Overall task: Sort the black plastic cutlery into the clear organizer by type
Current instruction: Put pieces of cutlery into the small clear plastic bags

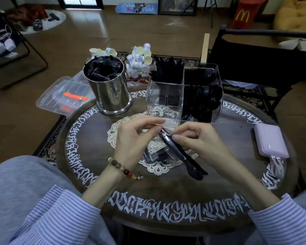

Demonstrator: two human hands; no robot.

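Both hands, left hand (pixel 134 137) and right hand (pixel 200 140), pinch a wrapped cutlery set (pixel 177 149), apparently unwrapping it before sorting into the organizer (pixel 166 96).

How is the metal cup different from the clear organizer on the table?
The metal cup is round and shiny, so its contents show only at the top; the clear organizer is boxy, transparent and divided. The cup holds crumpled black wrapped packs; the organizer holds loose cutlery. Both stand upright on the table.
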